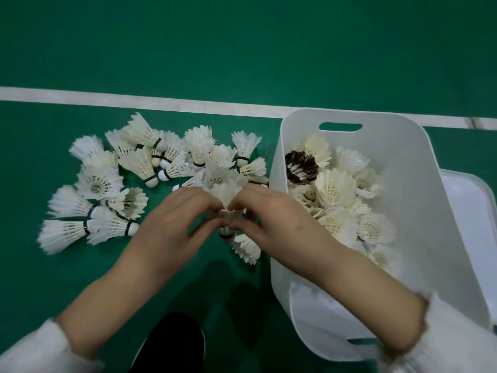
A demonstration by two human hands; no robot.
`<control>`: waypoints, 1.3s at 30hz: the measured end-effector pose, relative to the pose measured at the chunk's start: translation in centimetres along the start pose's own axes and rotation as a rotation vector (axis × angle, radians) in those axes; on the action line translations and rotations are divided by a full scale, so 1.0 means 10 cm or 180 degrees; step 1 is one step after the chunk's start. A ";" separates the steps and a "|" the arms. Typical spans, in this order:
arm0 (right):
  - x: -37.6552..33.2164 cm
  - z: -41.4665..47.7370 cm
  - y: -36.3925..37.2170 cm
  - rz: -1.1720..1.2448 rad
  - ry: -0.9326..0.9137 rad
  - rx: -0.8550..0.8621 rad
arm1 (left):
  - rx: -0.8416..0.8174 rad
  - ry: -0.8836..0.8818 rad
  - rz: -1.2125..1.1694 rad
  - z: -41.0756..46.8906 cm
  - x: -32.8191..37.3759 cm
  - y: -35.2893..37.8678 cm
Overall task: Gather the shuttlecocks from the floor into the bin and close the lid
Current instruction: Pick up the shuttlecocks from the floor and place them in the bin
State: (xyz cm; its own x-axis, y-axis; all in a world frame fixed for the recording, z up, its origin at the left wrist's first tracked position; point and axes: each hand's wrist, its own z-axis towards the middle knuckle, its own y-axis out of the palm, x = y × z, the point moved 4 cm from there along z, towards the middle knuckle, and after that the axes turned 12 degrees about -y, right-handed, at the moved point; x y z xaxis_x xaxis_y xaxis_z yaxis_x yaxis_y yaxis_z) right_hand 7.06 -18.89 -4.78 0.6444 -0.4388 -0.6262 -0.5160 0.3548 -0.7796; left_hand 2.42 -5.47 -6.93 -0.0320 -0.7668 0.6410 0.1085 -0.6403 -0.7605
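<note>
Green floor (pixel 80 265) at left, strewn with loose shuttlecocks (pixel 139 162). Pinched one shuttlecock (pixel 224 195) between left hand (pixel 172 219) and right hand (pixel 269 214), fingers of both curled on it, cork toward the wearer. Held just left of the open bin (pixel 403 146), nearer the right hand.

- The heap of white feather shuttlecocks (pixel 129 184) lies on the green court floor (pixel 242 49), left of the white plastic bin (pixel 419 168).
- The painted white court line (pixel 134 100) runs behind both heap and bin.
- More shuttlecocks lie in the bin, with a dark brown feather shuttlecock (pixel 301 168) at its far left.
- The white plastic lid (pixel 470 211) lies just right of the bin, partly behind its wall.
- My left hand (pixel 174 219) and my right hand (pixel 269 211) meet at the heap's near right edge, just left of the bin, pinching a held shuttlecock (pixel 224 193) between them.
</note>
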 end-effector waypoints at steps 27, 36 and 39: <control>1.62 -0.78 -0.95 -0.0366 0.2176 0.1592 | -0.0138 -0.0877 0.0355 0.26 -0.39 0.23; 1.83 -0.64 -0.72 -0.0433 0.2368 0.1034 | -0.0271 -0.0733 0.0326 0.23 -0.29 0.27; 1.85 -0.61 -0.70 -0.0468 0.2417 0.0938 | -0.0236 -0.0639 0.0327 0.22 -0.28 0.28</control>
State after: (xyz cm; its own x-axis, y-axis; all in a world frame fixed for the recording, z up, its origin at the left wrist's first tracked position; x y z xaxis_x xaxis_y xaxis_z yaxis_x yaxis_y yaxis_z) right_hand 19.18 -34.52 -10.90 0.0827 -0.8984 -0.4313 -0.2191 0.4058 -0.8873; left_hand 5.00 -5.06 -10.65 0.1746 -0.8085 0.5619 0.0275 -0.5665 -0.8236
